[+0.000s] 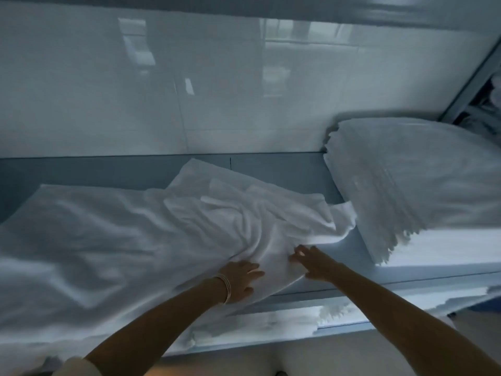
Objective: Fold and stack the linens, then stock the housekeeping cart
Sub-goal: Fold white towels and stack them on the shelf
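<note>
Big sheet: We saw a large white crumpled cloth sheet [130, 229] spread across a flat blue-grey shelf top [279, 169]. It was full of wrinkles, and its near edge hung over the front of the shelf.

Left hand: Our left hand [241, 280] lay flat on the near part of the sheet, palm down. Its fingers were spread and held nothing. Thin shiny bangles [226, 287] sat on that wrist.

Right hand: Our right hand [311, 263] was just beside the left one, at the right edge of the sheet. Its fingers were bent a little and touched the cloth. It was blurry, so we could not tell if it pinched the cloth or only pressed on it.

Stack: A tall pile of folded white linens [417, 180] stood on the right side of the shelf top. The sheet's far right corner lay just beside it.

Lower shelf: Under the shelf top we saw more folded white cloths [271, 321] lying flat.

Wall: Behind it all was a shiny white tiled wall [189, 90] with window light on it.

Sleeve: A bit of pale sleeve [76, 366] showed at the bottom left.
</note>
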A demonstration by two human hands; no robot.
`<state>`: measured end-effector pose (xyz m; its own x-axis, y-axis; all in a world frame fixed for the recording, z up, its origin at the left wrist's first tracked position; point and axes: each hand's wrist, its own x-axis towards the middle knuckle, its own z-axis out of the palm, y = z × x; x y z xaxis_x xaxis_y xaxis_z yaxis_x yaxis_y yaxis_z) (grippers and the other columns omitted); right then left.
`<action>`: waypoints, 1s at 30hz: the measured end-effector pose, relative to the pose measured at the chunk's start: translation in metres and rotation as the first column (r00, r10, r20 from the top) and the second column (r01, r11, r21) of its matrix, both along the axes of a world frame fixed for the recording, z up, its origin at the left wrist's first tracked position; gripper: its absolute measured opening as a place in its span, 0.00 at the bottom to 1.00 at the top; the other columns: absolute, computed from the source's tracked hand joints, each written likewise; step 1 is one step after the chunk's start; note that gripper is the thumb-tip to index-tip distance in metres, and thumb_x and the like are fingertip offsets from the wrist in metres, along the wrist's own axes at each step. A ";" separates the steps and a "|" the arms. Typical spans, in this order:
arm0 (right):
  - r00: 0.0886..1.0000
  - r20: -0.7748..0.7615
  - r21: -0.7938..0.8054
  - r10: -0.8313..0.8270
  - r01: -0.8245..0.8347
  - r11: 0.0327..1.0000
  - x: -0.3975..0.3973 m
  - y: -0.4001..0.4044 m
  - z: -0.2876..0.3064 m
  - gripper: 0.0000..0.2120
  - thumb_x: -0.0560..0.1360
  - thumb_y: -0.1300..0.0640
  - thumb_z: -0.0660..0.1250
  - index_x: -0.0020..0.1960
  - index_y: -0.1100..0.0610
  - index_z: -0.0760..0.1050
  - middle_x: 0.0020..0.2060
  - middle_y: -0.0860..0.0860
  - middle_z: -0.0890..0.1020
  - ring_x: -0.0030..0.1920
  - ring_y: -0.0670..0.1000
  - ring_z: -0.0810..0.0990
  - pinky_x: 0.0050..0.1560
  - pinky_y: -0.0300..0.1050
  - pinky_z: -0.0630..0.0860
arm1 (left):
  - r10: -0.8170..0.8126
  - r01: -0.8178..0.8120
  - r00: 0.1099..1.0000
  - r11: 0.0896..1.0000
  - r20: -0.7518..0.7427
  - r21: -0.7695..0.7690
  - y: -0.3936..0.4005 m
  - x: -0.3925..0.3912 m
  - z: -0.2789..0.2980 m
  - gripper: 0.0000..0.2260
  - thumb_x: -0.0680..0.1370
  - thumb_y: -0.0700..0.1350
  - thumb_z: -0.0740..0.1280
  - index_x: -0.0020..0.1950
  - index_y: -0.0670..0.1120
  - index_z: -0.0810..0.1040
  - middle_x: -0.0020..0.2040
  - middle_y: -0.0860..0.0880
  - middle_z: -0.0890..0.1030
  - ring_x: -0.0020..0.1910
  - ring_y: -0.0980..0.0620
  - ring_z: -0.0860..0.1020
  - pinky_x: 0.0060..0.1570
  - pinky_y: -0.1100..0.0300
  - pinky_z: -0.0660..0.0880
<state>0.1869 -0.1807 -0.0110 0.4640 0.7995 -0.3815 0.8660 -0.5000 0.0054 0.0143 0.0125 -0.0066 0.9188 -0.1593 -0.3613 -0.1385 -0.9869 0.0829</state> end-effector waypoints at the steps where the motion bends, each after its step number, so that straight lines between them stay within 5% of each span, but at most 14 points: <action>1: 0.999 -0.037 0.110 -0.007 0.011 0.994 0.003 -0.001 -0.007 0.19 0.70 0.62 0.59 0.58 0.45 0.67 0.59 0.56 0.72 0.49 0.63 0.80 0.46 0.47 0.79 | 0.047 -0.047 0.999 0.999 -0.010 -0.020 -0.011 0.005 -0.005 0.26 0.81 0.51 0.57 0.77 0.50 0.54 0.77 0.48 0.55 0.75 0.48 0.56 0.72 0.53 0.54; 4: 0.966 -0.259 0.267 0.007 0.064 0.962 -0.006 0.005 0.000 0.17 0.68 0.65 0.64 0.53 0.50 0.74 0.52 0.56 0.78 0.49 0.53 0.80 0.49 0.40 0.73 | 0.249 -0.246 0.968 0.965 0.018 -0.087 -0.034 0.021 -0.013 0.31 0.78 0.56 0.61 0.77 0.50 0.53 0.76 0.48 0.57 0.74 0.47 0.56 0.72 0.53 0.53; 6: 0.883 -0.469 0.352 -0.008 0.195 0.916 -0.014 0.010 0.004 0.15 0.66 0.66 0.68 0.53 0.60 0.78 0.44 0.50 0.81 0.42 0.40 0.78 0.47 0.34 0.71 | 0.383 -0.359 0.918 0.913 0.103 -0.194 -0.048 0.027 -0.010 0.36 0.73 0.58 0.66 0.76 0.49 0.56 0.72 0.48 0.64 0.71 0.47 0.61 0.71 0.54 0.57; 8: 0.747 -0.664 0.442 -0.035 0.430 0.787 -0.022 0.015 0.011 0.13 0.64 0.68 0.68 0.47 0.59 0.76 0.38 0.45 0.79 0.36 0.33 0.76 0.42 0.29 0.70 | 0.546 -0.441 0.811 0.807 0.211 -0.393 -0.058 0.027 0.000 0.36 0.68 0.57 0.70 0.72 0.47 0.63 0.65 0.48 0.71 0.65 0.47 0.68 0.67 0.56 0.63; 12: 0.653 -0.756 0.442 0.044 0.459 0.771 -0.033 0.028 0.035 0.14 0.67 0.69 0.71 0.44 0.51 0.76 0.38 0.41 0.80 0.37 0.32 0.78 0.43 0.30 0.74 | 0.661 -0.405 0.610 0.734 0.436 -0.546 -0.059 0.018 0.018 0.27 0.66 0.52 0.69 0.63 0.45 0.71 0.56 0.47 0.77 0.55 0.48 0.74 0.59 0.57 0.70; 16: 0.513 -0.841 0.393 0.174 0.358 0.847 -0.034 0.051 0.054 0.16 0.69 0.75 0.65 0.49 0.57 0.81 0.44 0.47 0.85 0.48 0.43 0.82 0.53 0.40 0.76 | 0.806 -0.598 0.546 0.565 0.227 -0.568 -0.050 0.005 0.041 0.18 0.72 0.41 0.65 0.62 0.46 0.71 0.51 0.48 0.80 0.50 0.47 0.78 0.50 0.57 0.75; 18: 0.592 -0.794 0.395 0.137 0.332 0.857 -0.029 0.067 0.062 0.18 0.69 0.75 0.60 0.52 0.61 0.80 0.49 0.53 0.84 0.50 0.46 0.82 0.53 0.35 0.75 | 0.829 -0.646 0.516 0.541 0.214 -0.539 -0.040 -0.008 0.043 0.14 0.73 0.37 0.63 0.58 0.46 0.74 0.47 0.48 0.81 0.46 0.48 0.79 0.49 0.57 0.75; 20: 0.772 -0.630 0.461 0.087 0.281 0.841 -0.014 0.077 0.059 0.18 0.69 0.75 0.58 0.51 0.61 0.80 0.49 0.54 0.84 0.49 0.47 0.81 0.52 0.32 0.75 | 0.847 -0.662 0.479 0.520 0.229 -0.539 -0.029 -0.024 0.039 0.09 0.73 0.36 0.64 0.50 0.45 0.78 0.42 0.49 0.79 0.43 0.49 0.78 0.44 0.58 0.74; 22: 0.910 -0.407 0.515 0.079 0.158 0.842 0.006 0.082 0.049 0.18 0.69 0.73 0.60 0.53 0.60 0.80 0.52 0.54 0.82 0.52 0.52 0.80 0.57 0.44 0.75 | 0.870 -0.645 0.429 0.483 0.243 -0.592 -0.022 -0.037 0.033 0.07 0.70 0.34 0.66 0.43 0.44 0.79 0.37 0.53 0.75 0.37 0.50 0.76 0.39 0.61 0.70; 26: 0.975 -0.072 0.278 0.210 -0.183 0.943 0.034 0.090 0.038 0.28 0.73 0.59 0.68 0.71 0.50 0.66 0.69 0.50 0.67 0.64 0.55 0.69 0.61 0.50 0.71 | 0.915 -0.602 0.359 0.379 0.186 -0.703 -0.017 -0.050 0.039 0.09 0.68 0.34 0.70 0.44 0.45 0.81 0.34 0.59 0.72 0.33 0.60 0.72 0.37 0.71 0.69; 28: 0.958 -0.037 0.247 0.285 -0.267 0.931 0.034 0.101 0.035 0.32 0.72 0.52 0.71 0.73 0.47 0.62 0.72 0.48 0.63 0.66 0.56 0.65 0.62 0.51 0.70 | 0.940 -0.597 0.337 0.259 0.056 -0.759 -0.017 -0.050 0.051 0.07 0.71 0.34 0.69 0.43 0.46 0.82 0.33 0.59 0.74 0.31 0.63 0.73 0.36 0.75 0.68; 30: 0.942 -0.086 0.297 0.323 -0.285 0.911 0.027 0.115 0.027 0.31 0.71 0.49 0.71 0.72 0.48 0.64 0.71 0.49 0.63 0.67 0.56 0.63 0.64 0.53 0.68 | 0.959 -0.538 0.232 -0.012 -0.162 -0.843 -0.019 -0.047 0.068 0.11 0.73 0.32 0.65 0.37 0.46 0.79 0.27 0.59 0.76 0.27 0.63 0.74 0.34 0.69 0.72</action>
<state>0.2142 -0.0659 0.0158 0.1427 0.9759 -0.1653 0.9597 -0.1773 -0.2180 -0.0329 -0.0068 0.0617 0.5916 0.7811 -0.1998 0.4319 -0.0978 0.8966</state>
